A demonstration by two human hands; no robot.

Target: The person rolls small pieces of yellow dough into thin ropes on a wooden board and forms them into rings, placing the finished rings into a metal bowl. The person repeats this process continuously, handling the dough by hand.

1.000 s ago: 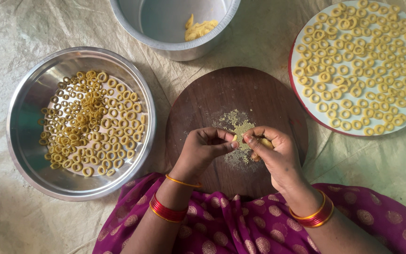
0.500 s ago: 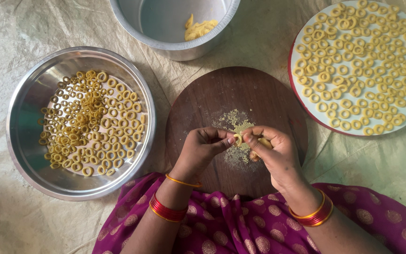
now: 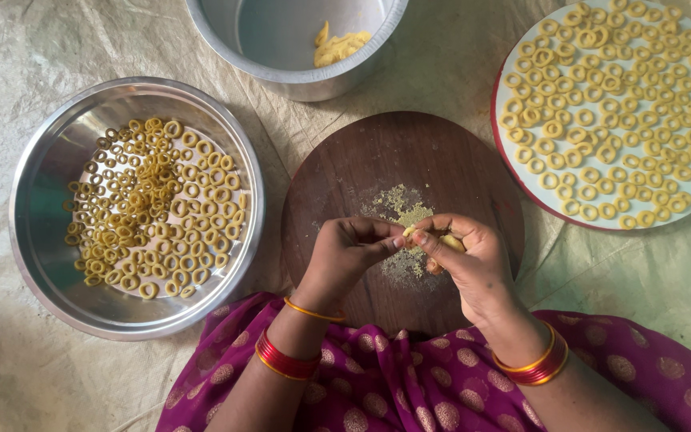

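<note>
Over the round wooden board (image 3: 377, 160), left hand (image 3: 345, 252) and right hand (image 3: 465, 260) pinching yellow dough (image 3: 411, 232) between them

Packages: none in view.
Labels: none in view.
Signs: none in view.
Screens: none in view.

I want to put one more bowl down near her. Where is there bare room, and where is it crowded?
Bare cloth shows at the top left, above the steel bowl, and at the lower right below the plate. The far half of the round board is bare too. It is crowded where both hands pinch dough over the crumbs.
</note>
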